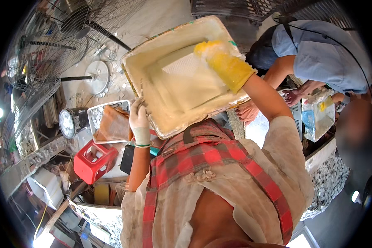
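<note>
A big cream-coloured rectangular tub [138, 62] with a crusted rim is tilted in front of me, its inside facing up. My left hand [139, 120], in a white glove, grips the tub's near left edge. Over the tub's inner far right side is my right hand [223, 62], wearing a thick yellow rubber glove dusted with pale residue. Its fingers are blurred and partly hidden, so what they hold, if anything, cannot be made out. A paler ribbed patch [182, 62] shows on the tub's bottom.
Left of the tub stand a white tray [91, 113] holding a brown translucent piece [113, 124], and a red plastic crate-like container [96, 162]. A wire-caged fan [49, 45] and its round base [97, 77] are at far left. On the right, a person [318, 53] bends over a pale box [318, 115].
</note>
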A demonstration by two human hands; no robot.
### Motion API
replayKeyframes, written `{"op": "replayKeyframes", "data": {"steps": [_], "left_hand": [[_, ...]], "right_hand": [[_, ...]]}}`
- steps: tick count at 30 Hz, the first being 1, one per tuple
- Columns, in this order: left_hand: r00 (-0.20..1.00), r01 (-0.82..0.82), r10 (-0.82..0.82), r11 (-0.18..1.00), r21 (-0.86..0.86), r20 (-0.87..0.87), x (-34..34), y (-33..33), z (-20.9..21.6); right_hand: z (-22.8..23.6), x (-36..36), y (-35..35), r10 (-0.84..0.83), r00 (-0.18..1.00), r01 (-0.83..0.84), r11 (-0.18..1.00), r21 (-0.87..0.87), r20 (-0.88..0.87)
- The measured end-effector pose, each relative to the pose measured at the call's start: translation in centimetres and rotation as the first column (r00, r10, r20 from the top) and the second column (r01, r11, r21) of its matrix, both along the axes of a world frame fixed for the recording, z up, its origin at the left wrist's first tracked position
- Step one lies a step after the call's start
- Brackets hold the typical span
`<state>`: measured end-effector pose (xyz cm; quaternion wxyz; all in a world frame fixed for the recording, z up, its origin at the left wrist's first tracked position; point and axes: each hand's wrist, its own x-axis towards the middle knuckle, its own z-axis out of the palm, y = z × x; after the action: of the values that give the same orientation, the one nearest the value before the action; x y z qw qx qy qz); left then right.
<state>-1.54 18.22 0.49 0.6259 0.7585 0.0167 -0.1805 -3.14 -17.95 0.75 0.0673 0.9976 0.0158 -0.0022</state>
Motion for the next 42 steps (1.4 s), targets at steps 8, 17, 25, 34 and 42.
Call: {"op": "replayKeyframes", "data": {"steps": [8,17,25,34,42], "left_hand": [[0.912,0.256,-0.289,0.956,-0.143,-0.292,-0.5,-2.1,-1.4],[0.718,0.567,-0.672,0.716,-0.407,-0.181,-2.0,-7.7,2.8],[0.321,0.764,-0.916,0.400,-0.507,-0.240,-5.2,-13.7,4.4],[-0.201,0.902,-0.957,-0.099,-0.419,-0.207,-19.0,-23.8,3.7],[-0.504,0.863,-0.740,-0.424,-0.274,-0.445,-28.1,-26.1,-4.7]], "right_hand": [[20.5,-4.0,1.5,0.118,0.920,-0.084,0.991,-0.106,0.375],[25.3,-14.6,-0.5,-0.436,0.886,0.113,0.531,0.840,0.156],[22.2,-36.1,1.0,-0.862,0.469,0.165,0.299,0.940,0.192],[14.3,-57.4,12.2,-0.979,-0.082,0.091,0.178,0.980,0.185],[3.7,-63.6,22.2,-0.893,-0.354,-0.066,-0.273,0.960,-0.278]]}}
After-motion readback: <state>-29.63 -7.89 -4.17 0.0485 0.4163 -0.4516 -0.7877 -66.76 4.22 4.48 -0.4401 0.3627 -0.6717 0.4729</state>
